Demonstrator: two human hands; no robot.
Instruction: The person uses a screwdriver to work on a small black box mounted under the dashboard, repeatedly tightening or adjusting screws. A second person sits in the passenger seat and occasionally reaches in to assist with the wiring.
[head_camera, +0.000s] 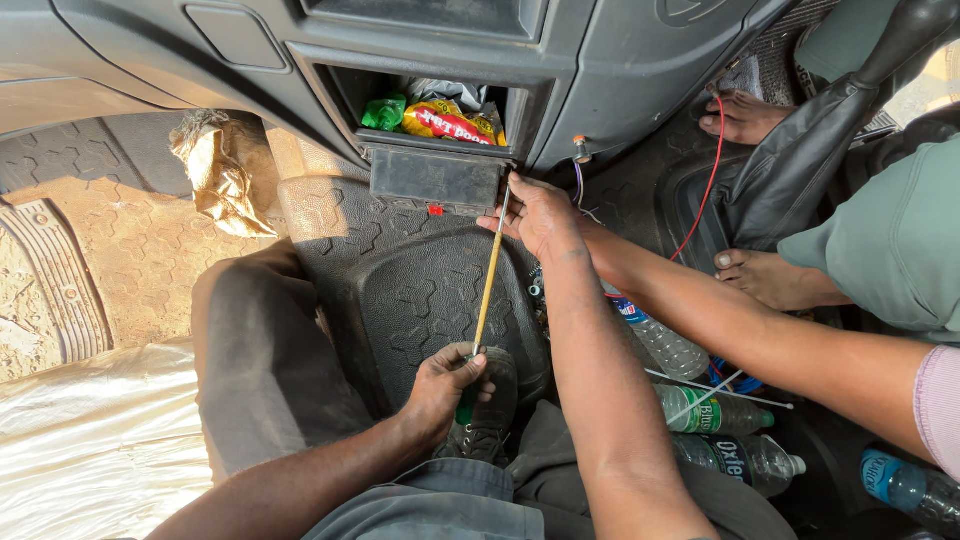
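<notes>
The long screwdriver (490, 270) runs as a slanted line from the lower middle up to the dark box (436, 178) that hangs under the open dashboard slot. The left hand (445, 388) is closed around the green handle at the screwdriver's lower end. The right hand (538, 215) sits at the screwdriver's upper end, fingers pinched around the thin shaft near its tip, right at the box's right corner. Just above the box, inside the slot, lie a green packet (385, 112) and a red and yellow snack wrapper (448, 122). Right of the box dangle a red wire (708, 180) and a purple wire (579, 185). Below and right of the box, clear plastic bottles (700, 400) lie on the black rubber floor mat (420, 290). Another person's bare feet (760, 275) rest further right of the box
</notes>
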